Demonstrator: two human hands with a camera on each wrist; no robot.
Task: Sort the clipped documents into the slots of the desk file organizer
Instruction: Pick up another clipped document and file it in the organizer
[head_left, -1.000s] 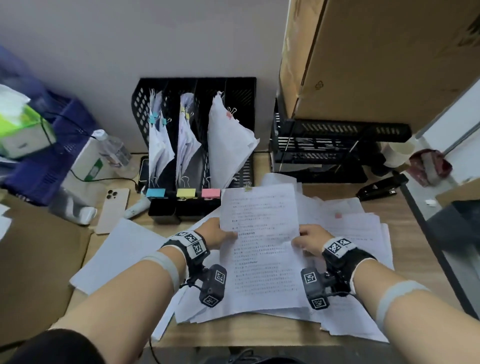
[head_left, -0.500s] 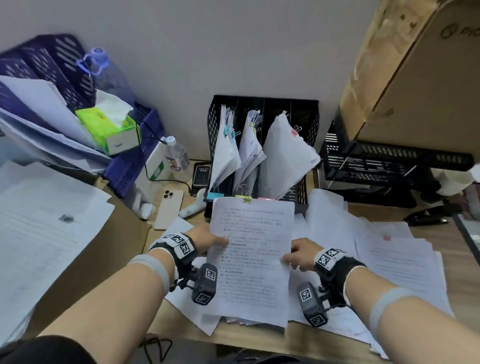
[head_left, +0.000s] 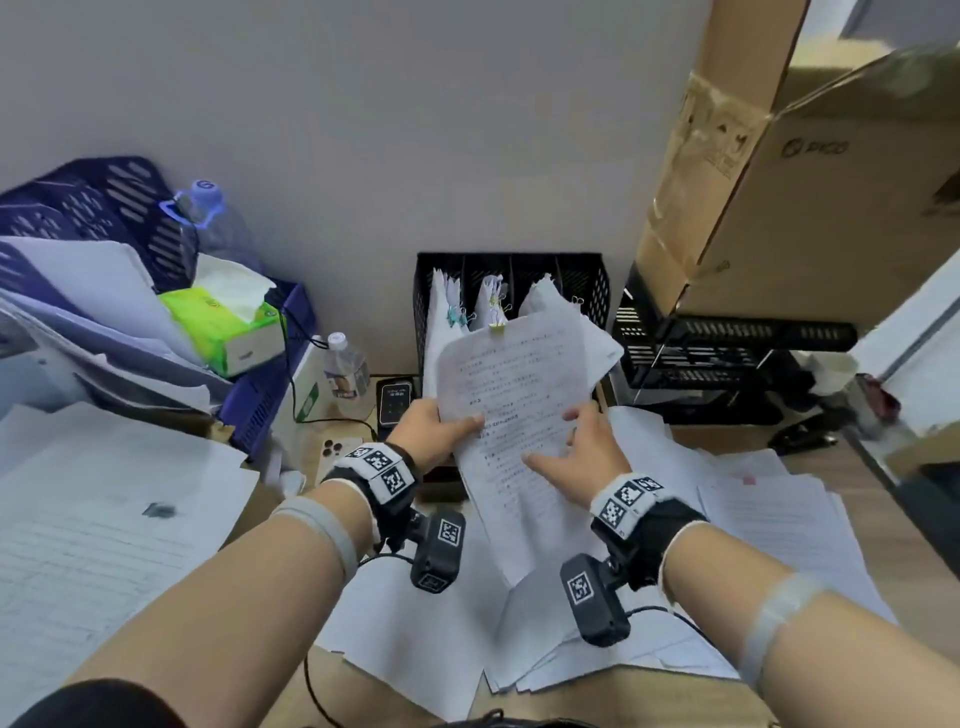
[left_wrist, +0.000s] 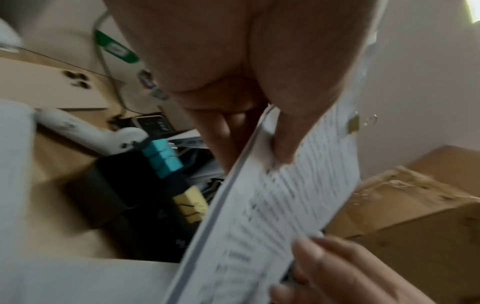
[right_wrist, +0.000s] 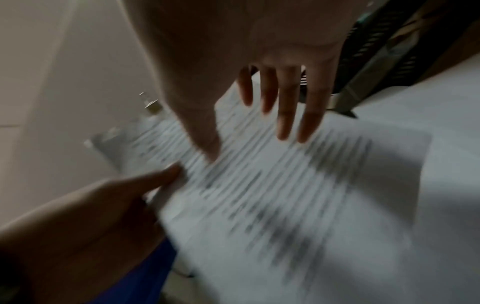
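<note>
Head view: white printed document stack with a yellow binder clip at its top edge (head_left: 519, 410) held up mid-frame, tilted, top edge overlapping the black mesh desk file organizer (head_left: 587, 291) at upper centre. Left hand (head_left: 436, 431) pinches the stack's left edge, thumb on the printed face, fingers curled behind. Right hand (head_left: 582, 457) laid flat on the face near the right edge, fingers fairly straight and spread, supporting rather than gripping.

Handling, as a judgement: light, floppy, bends under own weight; lower corner already droops toward the loose white sheets (head_left: 779, 519) spread at lower right. Only the clipped end stays bundled, so best hold looks to be near the clip or along one long edge, second hand steadying the free end. Sheet edges likely to snag on papers already in the slots.

Left wrist view: adds what the head view lacks, namely the stack's edge-on thickness (several sheets) (left_wrist: 233, 205), fingers behind it, and cyan (left_wrist: 162, 159) and yellow (left_wrist: 191, 205) tags on the organizer's front, centre-left.

Right wrist view: heavily blurred; shows right fingers (right_wrist: 285, 107) extended over the page, upper centre, left thumb at left edge. Slots not visible here.
</note>
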